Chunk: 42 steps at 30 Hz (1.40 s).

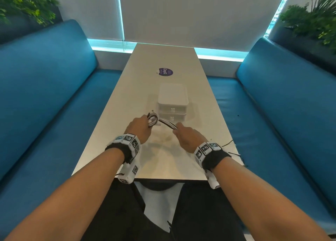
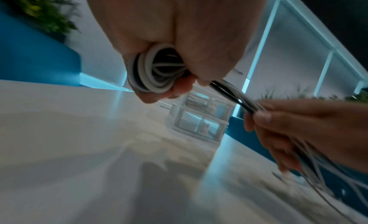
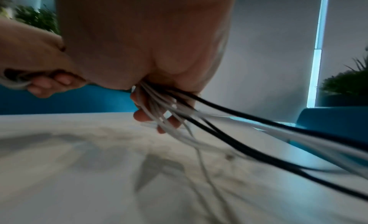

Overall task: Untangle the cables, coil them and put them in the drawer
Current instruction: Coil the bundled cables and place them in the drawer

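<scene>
Cables, white and black round-sheathed leads, run as one bundle (image 1: 164, 123) between both hands, above the pale counter (image 1: 163, 155). Left hand (image 1: 140, 129): fingers curled round a wound coil of mostly white turns (image 2: 157, 70). From that coil the bundle's long axis slopes down and rightward to the right hand (image 1: 188, 137), whose fingers pinch the strands together (image 3: 159, 101); loose tails fan out past it to the right (image 3: 259, 133), some trailing over the counter edge. Strand count: several white, at least two black; exact number not resolvable. Coils: one. White plastic two-drawer box (image 1: 172, 102) sits just beyond the hands, nearer the left one; both drawers look closed. Judgement: coiling in progress, tails are fed from the right side.
</scene>
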Each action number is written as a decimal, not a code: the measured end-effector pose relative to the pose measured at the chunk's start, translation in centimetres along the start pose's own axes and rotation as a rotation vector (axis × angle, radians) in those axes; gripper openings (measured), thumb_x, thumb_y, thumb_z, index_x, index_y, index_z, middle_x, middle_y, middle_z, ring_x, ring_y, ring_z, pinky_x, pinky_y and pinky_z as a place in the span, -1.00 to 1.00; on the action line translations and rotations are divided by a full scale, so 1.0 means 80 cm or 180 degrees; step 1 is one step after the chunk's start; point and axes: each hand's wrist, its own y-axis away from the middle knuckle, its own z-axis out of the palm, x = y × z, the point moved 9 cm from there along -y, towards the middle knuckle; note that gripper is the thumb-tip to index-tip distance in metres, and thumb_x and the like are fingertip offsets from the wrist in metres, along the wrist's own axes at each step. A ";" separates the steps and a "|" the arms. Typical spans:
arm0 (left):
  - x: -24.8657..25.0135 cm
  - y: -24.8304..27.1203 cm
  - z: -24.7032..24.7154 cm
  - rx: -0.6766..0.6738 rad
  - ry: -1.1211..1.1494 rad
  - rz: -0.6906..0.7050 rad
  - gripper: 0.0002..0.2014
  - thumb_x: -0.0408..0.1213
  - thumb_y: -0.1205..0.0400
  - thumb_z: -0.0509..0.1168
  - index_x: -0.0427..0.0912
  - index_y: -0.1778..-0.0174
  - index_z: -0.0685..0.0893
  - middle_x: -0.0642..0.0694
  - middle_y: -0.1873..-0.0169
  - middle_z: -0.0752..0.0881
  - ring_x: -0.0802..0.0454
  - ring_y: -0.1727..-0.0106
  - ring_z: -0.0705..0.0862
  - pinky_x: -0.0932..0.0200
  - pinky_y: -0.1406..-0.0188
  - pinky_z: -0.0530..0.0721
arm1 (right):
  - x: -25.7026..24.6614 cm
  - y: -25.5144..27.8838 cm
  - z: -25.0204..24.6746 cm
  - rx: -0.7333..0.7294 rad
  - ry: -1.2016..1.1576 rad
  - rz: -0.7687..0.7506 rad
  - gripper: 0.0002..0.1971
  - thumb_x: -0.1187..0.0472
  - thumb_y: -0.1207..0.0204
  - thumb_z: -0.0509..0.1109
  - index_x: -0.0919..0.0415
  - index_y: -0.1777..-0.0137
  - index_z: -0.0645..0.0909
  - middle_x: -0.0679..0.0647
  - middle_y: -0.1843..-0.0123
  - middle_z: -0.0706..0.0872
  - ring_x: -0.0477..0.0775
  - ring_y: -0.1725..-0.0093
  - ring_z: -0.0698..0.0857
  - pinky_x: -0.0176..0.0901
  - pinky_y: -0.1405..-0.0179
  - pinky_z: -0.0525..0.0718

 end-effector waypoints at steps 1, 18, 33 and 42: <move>-0.006 -0.002 -0.004 0.0048 0.0051 -0.0077 -0.77 -0.17 -0.73 0.18 -0.27 -0.13 0.54 -0.34 0.00 0.71 -0.37 0.03 0.69 -0.07 0.12 0.64 | 0.003 0.002 0.004 -0.0020 0.0000 0.0037 -0.78 -0.04 -0.78 -0.02 0.11 -0.09 0.28 0.27 0.05 0.71 0.36 0.15 0.67 0.17 0.12 0.64; 0.027 0.036 0.075 -0.1092 0.4080 -0.1119 -0.13 0.37 -0.07 0.64 -0.36 0.05 0.69 -0.34 0.28 0.73 -0.24 0.22 0.68 -0.10 0.20 0.67 | -0.076 -0.008 0.013 -0.0254 -0.0699 -0.0448 -0.77 0.26 -0.72 0.10 0.35 -0.18 0.53 0.29 0.05 0.73 0.21 0.21 0.67 0.09 0.14 0.68; -0.018 0.011 0.006 0.0476 0.4367 -0.1643 -0.73 -0.11 -0.71 0.31 -0.25 0.18 0.61 -0.24 0.35 0.81 -0.31 0.12 0.82 -0.26 0.00 0.74 | -0.056 -0.001 0.025 -0.0512 -0.0825 -0.0167 -0.70 -0.03 -0.73 0.15 0.22 -0.10 0.50 0.21 0.07 0.75 0.22 0.15 0.74 0.12 0.07 0.71; -0.007 0.014 -0.001 0.0376 0.4493 -0.1425 -0.64 -0.09 -0.71 0.32 -0.22 0.32 0.50 -0.03 0.67 0.47 -0.06 0.65 0.63 -0.51 -0.07 0.64 | -0.050 -0.004 0.037 -0.0597 -0.0447 -0.0288 -0.68 -0.09 -0.75 0.10 0.15 -0.02 0.50 0.19 0.09 0.71 0.25 0.11 0.67 0.06 0.05 0.61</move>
